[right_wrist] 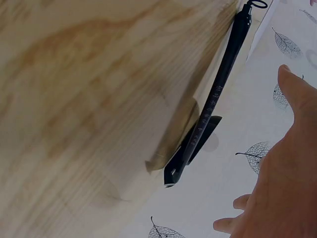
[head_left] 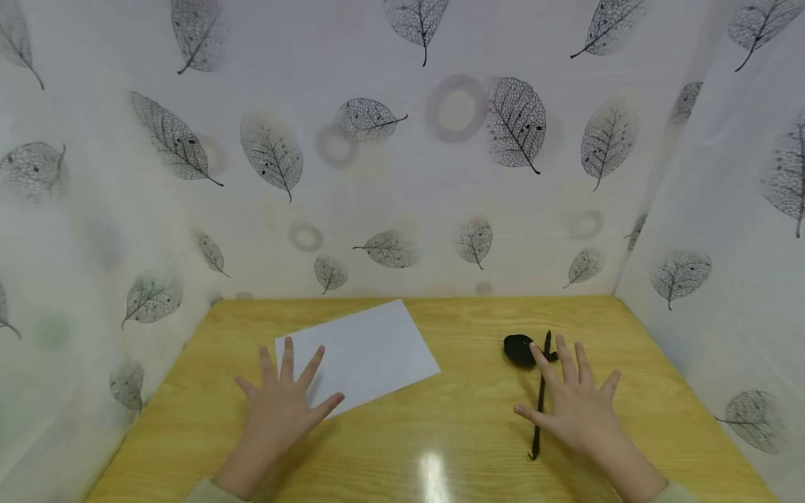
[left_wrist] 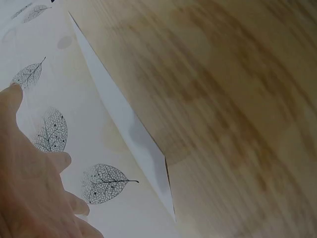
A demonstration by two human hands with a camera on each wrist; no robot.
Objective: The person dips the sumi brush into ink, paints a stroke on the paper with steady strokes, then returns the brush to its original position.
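My left hand (head_left: 277,412) has its fingers spread and holds nothing. In the head view it overlaps the near left part of a white sheet of paper (head_left: 377,356), while the left wrist view shows the hand (left_wrist: 34,183) apart from the paper (left_wrist: 124,119). My right hand (head_left: 578,412), fingers also spread, holds nothing. It is nearest to a slim black brush-like stick (head_left: 539,412) with a loop at its near end; the right wrist view shows pale characters on its shaft (right_wrist: 210,106). The stick's far part lies across a small round black dish-like object (head_left: 518,350), partly behind my index finger.
A yellow wood-grain table (head_left: 434,412) carries these things, with a bright reflection near its front. White curtain-like sheets (head_left: 415,175) printed with dark leaves stand behind it and along both sides.
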